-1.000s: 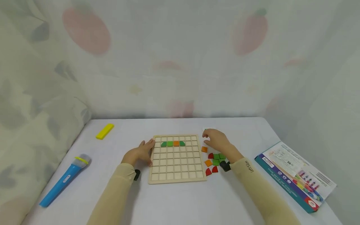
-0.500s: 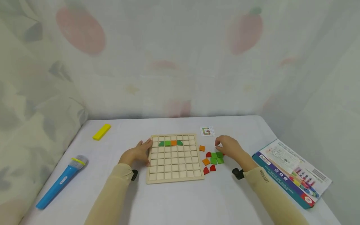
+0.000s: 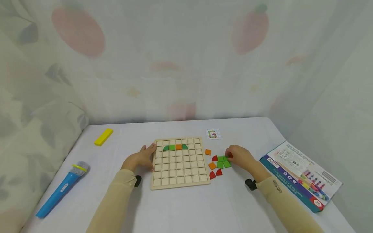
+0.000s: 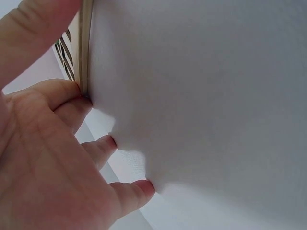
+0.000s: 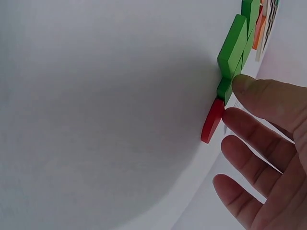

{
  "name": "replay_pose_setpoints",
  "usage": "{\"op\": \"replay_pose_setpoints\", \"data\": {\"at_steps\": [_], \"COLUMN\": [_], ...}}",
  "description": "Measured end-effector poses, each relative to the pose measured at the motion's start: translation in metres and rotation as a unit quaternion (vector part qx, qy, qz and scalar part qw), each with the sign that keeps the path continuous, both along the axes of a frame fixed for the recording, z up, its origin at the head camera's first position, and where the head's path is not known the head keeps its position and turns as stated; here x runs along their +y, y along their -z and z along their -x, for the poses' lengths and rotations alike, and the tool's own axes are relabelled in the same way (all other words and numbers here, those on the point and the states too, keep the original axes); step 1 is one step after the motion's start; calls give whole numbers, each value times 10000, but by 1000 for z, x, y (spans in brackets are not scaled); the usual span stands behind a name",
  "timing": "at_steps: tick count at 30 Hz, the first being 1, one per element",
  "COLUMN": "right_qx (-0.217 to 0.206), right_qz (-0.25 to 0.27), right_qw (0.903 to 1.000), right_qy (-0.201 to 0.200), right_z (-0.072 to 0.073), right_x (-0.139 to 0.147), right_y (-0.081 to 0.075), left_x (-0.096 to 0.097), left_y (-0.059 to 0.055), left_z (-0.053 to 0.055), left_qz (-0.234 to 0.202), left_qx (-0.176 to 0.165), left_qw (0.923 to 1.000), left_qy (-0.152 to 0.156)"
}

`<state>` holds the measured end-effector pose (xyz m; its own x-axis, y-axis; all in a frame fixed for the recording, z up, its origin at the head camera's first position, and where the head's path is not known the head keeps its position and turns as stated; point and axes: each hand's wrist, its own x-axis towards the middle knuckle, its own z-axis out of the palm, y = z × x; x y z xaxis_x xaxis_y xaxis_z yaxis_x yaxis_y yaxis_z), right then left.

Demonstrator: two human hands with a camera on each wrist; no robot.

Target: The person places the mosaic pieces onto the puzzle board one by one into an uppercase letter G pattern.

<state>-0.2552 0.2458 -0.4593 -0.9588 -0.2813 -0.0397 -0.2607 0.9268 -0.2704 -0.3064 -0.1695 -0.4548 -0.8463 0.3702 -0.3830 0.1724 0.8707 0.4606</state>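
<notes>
My left hand (image 3: 140, 158) rests at the left edge of a wooden grid board (image 3: 180, 164). In the left wrist view its thumb and index finger touch the board's side, with the other fingers spread on the cloth. A row on the board holds a green square (image 3: 172, 147) and an orange square (image 3: 178, 147) between two dark green quarter-round tiles. Right of the board, my right hand (image 3: 240, 156) reaches the loose tiles. In the right wrist view, its index fingertip is right at a red tile (image 5: 212, 122), the thumb beside green tiles (image 5: 232, 45), fingers loosely bent.
A small pattern card (image 3: 213, 134) lies beyond the loose orange, red and green tiles. On the right sits a printed box (image 3: 301, 174). A blue toy microphone (image 3: 62, 189) and a yellow block (image 3: 103, 137) lie on the left.
My right hand has moved from beside the pattern card, right and toward me, down to the loose tiles, uncovering the card. My left hand keeps its place at the board.
</notes>
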Motion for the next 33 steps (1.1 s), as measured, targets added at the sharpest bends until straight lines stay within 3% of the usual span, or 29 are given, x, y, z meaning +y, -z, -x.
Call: {"op": "replay_pose_setpoints", "data": {"at_steps": [23, 33], "right_qx": [274, 193], "right_qz": [-135, -249], "right_qw": [9995, 9993], "right_qy": [-106, -212], "right_z": [-6, 1], "right_x": [1, -3], "right_y": [5, 4], "left_x": [-1, -1], "left_y": [1, 0], "left_z": [0, 0], "left_qz": [2, -23], "left_qx": [87, 67], "left_qw": [9999, 9999], "left_qy": [50, 137]}}
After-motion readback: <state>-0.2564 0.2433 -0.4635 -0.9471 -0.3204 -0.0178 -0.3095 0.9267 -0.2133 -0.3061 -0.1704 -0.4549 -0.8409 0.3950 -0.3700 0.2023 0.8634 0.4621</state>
